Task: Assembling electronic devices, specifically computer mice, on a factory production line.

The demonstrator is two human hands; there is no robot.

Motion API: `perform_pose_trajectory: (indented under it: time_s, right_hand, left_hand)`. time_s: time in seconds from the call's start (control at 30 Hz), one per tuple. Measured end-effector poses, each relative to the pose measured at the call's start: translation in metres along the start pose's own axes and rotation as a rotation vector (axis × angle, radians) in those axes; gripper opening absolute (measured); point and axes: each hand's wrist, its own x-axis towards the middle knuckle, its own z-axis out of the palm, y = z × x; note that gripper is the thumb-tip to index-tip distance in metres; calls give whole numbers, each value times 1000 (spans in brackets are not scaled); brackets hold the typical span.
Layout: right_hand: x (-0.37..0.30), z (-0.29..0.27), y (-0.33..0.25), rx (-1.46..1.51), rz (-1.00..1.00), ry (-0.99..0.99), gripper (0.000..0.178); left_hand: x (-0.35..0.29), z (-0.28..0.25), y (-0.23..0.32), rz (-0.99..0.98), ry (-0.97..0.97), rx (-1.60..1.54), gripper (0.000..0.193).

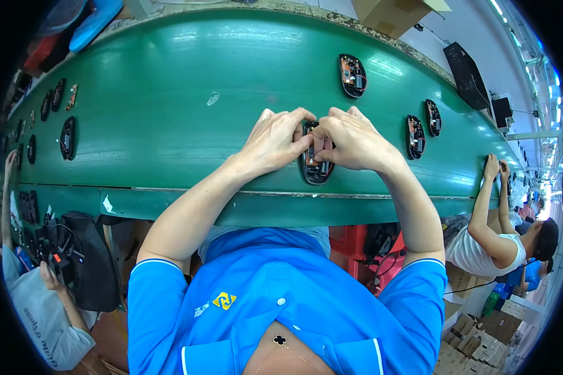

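In front of me a black oval housing (316,175) lies on the green work surface, with an orange circuit board and dark parts inside it; it looks like an opened computer mouse. My left hand (277,139) grips its left side and upper end with bent fingers and thumb. Over the upper right of the same housing, my right hand (355,139) has its fingers curled and the thumb pressed in toward the board. Both hands hide much of the housing's upper half, and whether a small part is between the right fingertips cannot be seen.
Similar open housings lie to the right, one farther off (353,75) and others beside it (415,137). More sit at the left (67,138). A scrap of clear plastic (213,99) is beyond my left hand. Co-workers sit at both sides; a cardboard box (391,15) stands behind.
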Motion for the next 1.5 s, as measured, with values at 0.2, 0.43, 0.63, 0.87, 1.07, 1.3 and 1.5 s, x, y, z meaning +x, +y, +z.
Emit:
perform_pose_trajectory:
  time_s: [0.2,0.43,0.63,0.87,1.07,1.3,1.5]
  right_hand:
    - [-19,13,7,12,-35,167,12]
    - [-14,44,-22,162,-19,562,42]
    - [-18,71,-10,20,1,525,54]
    - [-42,56,24,-239,261,656,50]
    - [-19,44,-24,-8,-2,671,46]
    - [34,65,-45,153,-293,598,41]
    - [47,69,-44,361,-267,565,37]
  left_hand:
    - [-1,0,-3,29,11,-83,31]
    - [-6,-4,-11,-66,145,-230,28]
    - [4,-15,-27,-21,453,-169,25]
    - [2,-120,-100,-12,892,481,35]
    - [-61,-300,-197,-729,971,1008,34]
    - [-82,-309,-225,-814,848,1110,36]
    - [-49,-187,-121,-291,594,790,39]
